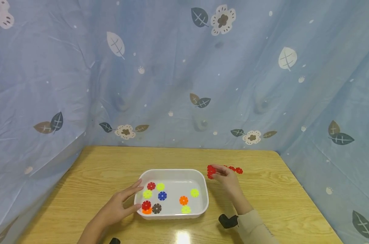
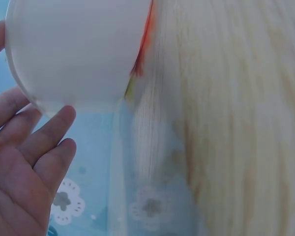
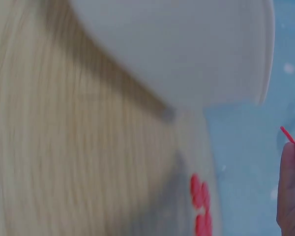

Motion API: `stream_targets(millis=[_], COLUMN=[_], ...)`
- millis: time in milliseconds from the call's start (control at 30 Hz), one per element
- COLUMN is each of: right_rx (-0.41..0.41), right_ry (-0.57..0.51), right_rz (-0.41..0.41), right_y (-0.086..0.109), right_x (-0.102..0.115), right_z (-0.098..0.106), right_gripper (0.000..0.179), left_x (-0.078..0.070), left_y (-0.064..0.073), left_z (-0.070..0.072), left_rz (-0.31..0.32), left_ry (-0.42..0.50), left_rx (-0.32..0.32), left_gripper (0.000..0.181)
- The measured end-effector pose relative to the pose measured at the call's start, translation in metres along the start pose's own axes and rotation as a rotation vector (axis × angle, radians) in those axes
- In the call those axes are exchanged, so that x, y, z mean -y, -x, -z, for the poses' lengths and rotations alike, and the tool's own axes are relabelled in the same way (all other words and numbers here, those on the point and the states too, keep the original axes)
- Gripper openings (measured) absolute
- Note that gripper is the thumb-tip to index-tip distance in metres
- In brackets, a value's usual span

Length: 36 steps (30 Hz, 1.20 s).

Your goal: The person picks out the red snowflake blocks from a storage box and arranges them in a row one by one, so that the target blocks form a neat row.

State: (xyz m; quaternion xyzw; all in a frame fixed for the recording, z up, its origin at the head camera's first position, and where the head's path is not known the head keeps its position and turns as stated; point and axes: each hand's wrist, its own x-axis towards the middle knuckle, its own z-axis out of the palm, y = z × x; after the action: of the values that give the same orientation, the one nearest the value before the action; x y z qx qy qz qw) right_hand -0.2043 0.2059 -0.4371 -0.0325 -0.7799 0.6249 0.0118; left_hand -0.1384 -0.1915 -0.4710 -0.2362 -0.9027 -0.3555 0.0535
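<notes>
A white tray [image 1: 172,216] on the table holds several notched plastic discs, among them a blue disc [image 1: 162,196], a brown disc [image 1: 156,208] and a red disc [image 1: 151,186]. My left hand [image 1: 118,205] is at the tray's left end, fingers spread and fingertips right at the rim; the left wrist view shows the fingers [image 2: 54,130] beside the white wall. Past the tray's right side, my right hand [image 1: 228,179] pinches a red disc [image 3: 287,134] between thumb and fingers. Red discs [image 1: 210,176] show close to those fingertips, partly overlapped.
More red discs [image 1: 239,170] lie on the wooden table [image 1: 264,196] behind the right hand. Blue patterned cloth [image 1: 160,67] hangs at the back and both sides. A black object [image 1: 228,221] shows by the right sleeve.
</notes>
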Motion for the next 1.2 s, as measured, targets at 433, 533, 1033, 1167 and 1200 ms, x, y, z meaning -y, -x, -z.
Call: stream_targets(millis=[433,533,1033,1167,1200], right_rx=[-0.08,-0.105,-0.136,-0.141,-0.145], right_ry=[0.006,-0.012,0.216,0.338,0.367], right_rz=[-0.128,-0.15,-0.145,-0.115,-0.103], right_y=[-0.02,-0.022,-0.026,-0.027,-0.027], right_x=[-0.039,-0.045,-0.058,-0.058,-0.058], right_z=[0.037,0.04,0.045,0.044,0.044], right_gripper=[0.041,0.041,0.038,0.037,0.037], left_x=[0.001,0.001,-0.001,-0.001,-0.001], left_y=[-0.001,-0.001,0.001,0.001,0.001], left_z=[-0.001,0.0,0.001,0.001,0.001], left_rz=[-0.02,-0.034,-0.009,-0.008,-0.006], left_ry=[-0.011,-0.009,0.002,0.002,0.004], left_rx=[-0.009,-0.008,0.002,0.001,0.001], left_gripper=[0.051,0.05,0.051,0.051,0.051])
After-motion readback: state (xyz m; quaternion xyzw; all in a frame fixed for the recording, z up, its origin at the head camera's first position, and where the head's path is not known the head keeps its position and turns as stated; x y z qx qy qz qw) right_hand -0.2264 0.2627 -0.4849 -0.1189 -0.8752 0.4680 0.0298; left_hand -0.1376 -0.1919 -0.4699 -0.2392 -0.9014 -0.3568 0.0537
